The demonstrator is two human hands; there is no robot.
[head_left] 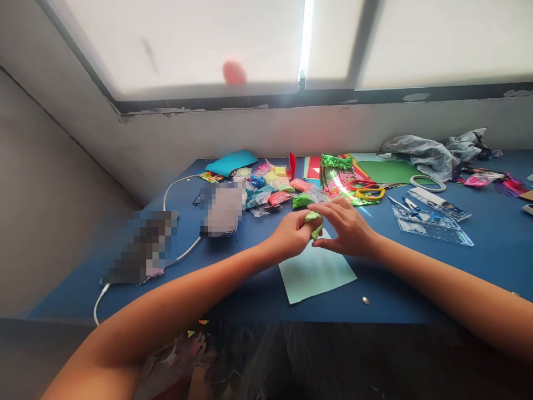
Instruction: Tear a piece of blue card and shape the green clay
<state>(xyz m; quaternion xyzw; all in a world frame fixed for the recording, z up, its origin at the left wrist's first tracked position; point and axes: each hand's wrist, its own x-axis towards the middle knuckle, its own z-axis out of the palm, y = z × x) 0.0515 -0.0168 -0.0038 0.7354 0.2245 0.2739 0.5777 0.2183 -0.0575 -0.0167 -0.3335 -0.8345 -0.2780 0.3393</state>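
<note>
Light-green lump [311,216] sits partly hidden by the hands [293,236], outline unclear.

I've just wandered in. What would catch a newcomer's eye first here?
Probably the lump of light green, clay-like stuff gripped in the left hand, with the right hand curved close beside it, above a pale green sheet on the blue table. Beyond the hands, a bright heap of small plastic packets stands out, with red-and-yellow-handled scissors to its right.
</note>
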